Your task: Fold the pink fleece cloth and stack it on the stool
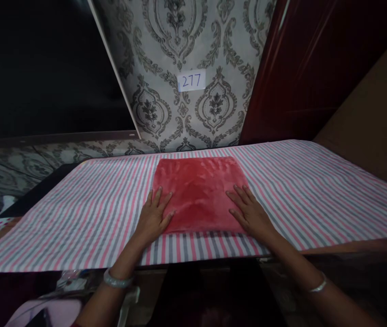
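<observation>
A flat surface is covered by a striped cloth (299, 190) in pink, grey and white, whose near edge is seen hanging slightly over the front. A folded red plush cloth (198, 190) is laid flat on the stripes near the middle, squared to the near edge.

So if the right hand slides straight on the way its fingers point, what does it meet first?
The right hand lies flat on the red cloth, fingers aimed up-left. It would cross more red cloth only; beyond its far edge, striped sheet.
</observation>
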The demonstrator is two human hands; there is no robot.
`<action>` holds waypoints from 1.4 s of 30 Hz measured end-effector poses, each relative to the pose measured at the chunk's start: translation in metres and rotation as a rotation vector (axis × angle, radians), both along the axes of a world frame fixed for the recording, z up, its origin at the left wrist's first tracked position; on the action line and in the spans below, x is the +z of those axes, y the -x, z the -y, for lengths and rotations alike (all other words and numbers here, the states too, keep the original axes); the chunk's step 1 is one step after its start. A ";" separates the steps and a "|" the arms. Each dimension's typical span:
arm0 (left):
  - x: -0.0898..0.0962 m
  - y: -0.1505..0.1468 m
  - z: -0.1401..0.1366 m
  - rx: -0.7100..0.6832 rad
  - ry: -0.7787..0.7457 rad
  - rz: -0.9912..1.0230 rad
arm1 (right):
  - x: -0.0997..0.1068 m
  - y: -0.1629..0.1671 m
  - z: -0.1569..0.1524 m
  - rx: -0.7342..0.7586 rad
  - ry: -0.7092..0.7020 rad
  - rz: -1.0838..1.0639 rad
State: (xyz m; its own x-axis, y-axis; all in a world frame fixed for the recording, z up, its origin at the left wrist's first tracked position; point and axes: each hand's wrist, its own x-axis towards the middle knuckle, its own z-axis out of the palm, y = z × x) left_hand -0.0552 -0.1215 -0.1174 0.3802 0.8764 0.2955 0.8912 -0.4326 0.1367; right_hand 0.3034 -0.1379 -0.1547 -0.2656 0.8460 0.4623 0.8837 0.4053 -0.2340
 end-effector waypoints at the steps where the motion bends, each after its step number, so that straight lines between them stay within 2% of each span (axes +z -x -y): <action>1: -0.001 0.000 -0.001 -0.011 0.002 0.023 | -0.003 0.001 -0.001 0.015 -0.021 -0.035; 6: 0.001 0.000 0.002 0.023 0.047 0.238 | -0.011 0.004 -0.002 -0.002 -0.023 -0.265; 11: -0.003 0.010 0.003 0.249 0.098 0.700 | -0.014 -0.007 -0.001 -0.192 0.085 -0.721; 15: 0.003 0.017 0.003 0.432 0.327 1.171 | -0.013 -0.016 -0.004 -0.271 0.254 -0.985; 18: 0.017 0.016 0.006 0.489 0.444 1.379 | -0.009 -0.018 -0.008 -0.294 0.345 -1.069; 21: 0.031 0.013 0.010 0.473 0.543 1.443 | 0.002 -0.015 -0.009 -0.253 0.420 -1.191; 24: 0.039 0.009 0.010 0.429 0.632 1.477 | 0.019 -0.009 -0.003 -0.138 0.510 -1.339; 27: 0.040 0.008 0.007 0.394 0.653 1.522 | 0.033 -0.002 0.005 -0.036 0.584 -1.418; 30: 0.044 0.005 0.003 0.393 0.645 1.565 | 0.045 -0.001 0.006 -0.009 0.621 -1.461; 33: 0.055 -0.007 0.008 0.380 0.588 1.591 | 0.065 -0.015 -0.006 -0.080 0.560 -1.461; 37: 0.065 -0.035 0.038 0.195 0.578 1.626 | 0.097 -0.053 -0.026 -0.161 0.400 -1.445; 39: 0.060 -0.048 0.059 0.140 0.645 1.603 | 0.096 -0.068 -0.027 -0.178 0.319 -1.545; 42: 0.044 -0.061 0.086 0.141 0.739 1.578 | 0.066 -0.074 -0.011 -0.270 0.304 -1.739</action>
